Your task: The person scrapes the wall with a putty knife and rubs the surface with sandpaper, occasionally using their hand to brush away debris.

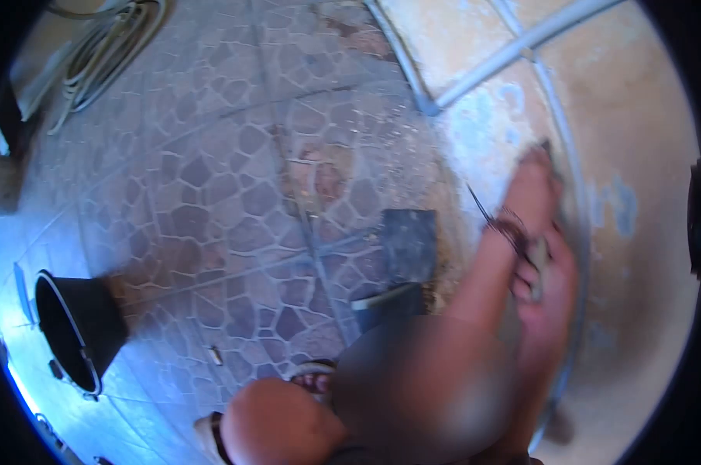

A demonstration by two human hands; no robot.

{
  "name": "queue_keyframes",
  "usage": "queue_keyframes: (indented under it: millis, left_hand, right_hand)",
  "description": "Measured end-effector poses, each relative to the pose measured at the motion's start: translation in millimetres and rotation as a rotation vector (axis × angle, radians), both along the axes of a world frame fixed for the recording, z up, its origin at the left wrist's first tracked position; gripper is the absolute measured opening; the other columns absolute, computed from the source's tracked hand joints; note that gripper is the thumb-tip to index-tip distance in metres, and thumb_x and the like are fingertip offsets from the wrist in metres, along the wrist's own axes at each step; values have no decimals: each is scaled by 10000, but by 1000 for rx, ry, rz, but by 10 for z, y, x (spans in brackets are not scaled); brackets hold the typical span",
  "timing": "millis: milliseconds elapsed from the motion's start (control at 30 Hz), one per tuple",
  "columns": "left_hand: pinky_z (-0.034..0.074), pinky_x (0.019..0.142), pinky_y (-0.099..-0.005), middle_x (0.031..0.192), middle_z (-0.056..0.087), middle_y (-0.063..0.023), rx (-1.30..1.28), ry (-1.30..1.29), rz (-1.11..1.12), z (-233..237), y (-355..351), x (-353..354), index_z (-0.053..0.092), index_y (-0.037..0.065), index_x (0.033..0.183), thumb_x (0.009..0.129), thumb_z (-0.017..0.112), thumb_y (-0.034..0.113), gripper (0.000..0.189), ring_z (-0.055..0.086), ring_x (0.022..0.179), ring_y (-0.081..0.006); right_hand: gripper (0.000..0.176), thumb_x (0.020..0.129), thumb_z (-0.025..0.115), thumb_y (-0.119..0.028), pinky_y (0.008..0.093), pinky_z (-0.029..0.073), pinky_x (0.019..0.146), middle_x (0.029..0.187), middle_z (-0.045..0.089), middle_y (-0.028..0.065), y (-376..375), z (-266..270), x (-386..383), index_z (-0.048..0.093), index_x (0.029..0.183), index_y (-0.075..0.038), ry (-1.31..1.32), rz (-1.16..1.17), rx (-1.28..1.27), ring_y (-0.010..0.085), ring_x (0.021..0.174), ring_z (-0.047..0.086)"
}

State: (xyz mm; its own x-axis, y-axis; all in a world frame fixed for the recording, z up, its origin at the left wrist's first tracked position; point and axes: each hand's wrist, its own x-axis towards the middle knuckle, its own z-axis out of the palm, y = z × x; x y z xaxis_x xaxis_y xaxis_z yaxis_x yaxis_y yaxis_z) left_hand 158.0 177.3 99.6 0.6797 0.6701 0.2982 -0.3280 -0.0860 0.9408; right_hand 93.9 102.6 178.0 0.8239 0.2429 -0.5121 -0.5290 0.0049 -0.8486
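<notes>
One pale handle point(542, 271) clamped in right hand point(560, 267); left hand point(532, 190) near patchy surface point(474, 128), cannot tell grip state; judged mid-work there, calling next for steady handle control

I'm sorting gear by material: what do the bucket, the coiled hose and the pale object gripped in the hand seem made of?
Bucket: probably plastic, black and fairly matt, with a smooth, moulded-looking wall.
Coiled hose: likely flexible plastic or rubber, pale beige, judging by its rounded loops.
Pale object: perhaps wood or plastic, dull-looking; blur leaves that open.
</notes>
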Motion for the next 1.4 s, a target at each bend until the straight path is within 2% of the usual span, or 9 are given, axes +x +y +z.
queue_keyframes:
  millis: [67, 233, 433, 600, 800, 967, 1100, 1300, 1400]
  left_hand:
    - [301, 1071, -407, 1250, 425, -348, -49, 104, -141, 55, -180, 25, 347, -176, 1262, 752, 528, 27, 578, 381, 1235, -425]
    - [313, 1036, -443, 1172, 464, -332, -18, 54, 34, 22, -29, 252, 396, -167, 1203, 769, 502, 32, 490, 408, 1185, -437]
    - [318, 1032, -433, 1192, 454, -339, -124, 18, -54, 9, -59, 35, 397, -134, 1222, 809, 484, 72, 470, 406, 1193, -433]
    - [324, 1043, -361, 1306, 399, -327, -90, 58, -49, -27, 139, -45, 395, -82, 1286, 881, 489, 113, 459, 404, 1244, -387]
    - [332, 1022, -313, 1279, 503, -224, -798, 23, 169, 3, -112, -246, 489, -52, 1243, 940, 472, 198, 393, 462, 1225, -284]
    - [13, 1118, -405, 1505, 57, -215, -130, 170, 179, -102, -376, 329, 122, -10, 1435, 981, 324, 286, 579, 16, 1399, -338]
    - [6, 1112, -461, 1492, 73, -243, 21, 62, 167, -163, -698, 161, 99, -35, 1428, 972, 302, 248, 574, 34, 1390, -377]
    - [274, 1064, -416, 1349, 421, -223, -87, -46, 113, -662, -1442, -339, 473, 27, 1287, 913, 475, 196, 410, 367, 1288, -345]
    - [471, 841, -341, 1002, 652, -170, -87, 211, 306, -493, -1199, -670, 637, 25, 1073, 873, 561, 191, 271, 625, 926, -274]
  right_hand:
    - [141, 912, 469, -274, 211, 312, 243, 519, 479, -22, 0, 44, -54, 525, 892, -145, -43, -37, -36, 78, 317, 410]
    - [400, 879, 479, -419, 207, 289, 251, 397, 385, -52, -22, -156, 406, 442, 565, -175, 265, 169, 25, 82, 273, 370]
    - [222, 931, 440, -310, 188, 290, 277, 538, 480, -35, 11, -158, 101, 574, 956, -134, -53, -18, -73, 57, 319, 378]
    - [326, 922, 466, -315, 211, 276, 282, 619, 486, -14, 231, 27, 99, 511, 1177, -116, -76, 50, -196, 64, 354, 383]
    - [454, 912, 486, -256, 254, 322, 313, 645, 525, 52, -545, 519, -261, 395, 1304, -44, -55, 348, -573, 107, 366, 414]
    - [457, 878, 559, -240, 250, 351, 352, 643, 517, 31, -1433, 1121, -535, 452, 1248, 5, -108, 537, -800, 104, 418, 447]
    - [460, 938, 504, -298, 193, 335, 428, 652, 481, -28, -1647, 1330, -539, 474, 1270, 19, -200, 590, -784, 34, 493, 405]
    - [404, 849, 572, -171, 282, 387, 345, 695, 561, 86, -1895, 804, -68, 437, 1193, -7, -376, 576, -92, 150, 412, 495]
    - [320, 862, 557, -113, 276, 385, 356, 710, 568, 90, -1541, 809, 43, 415, 1131, -13, -102, 547, 82, 147, 434, 510]
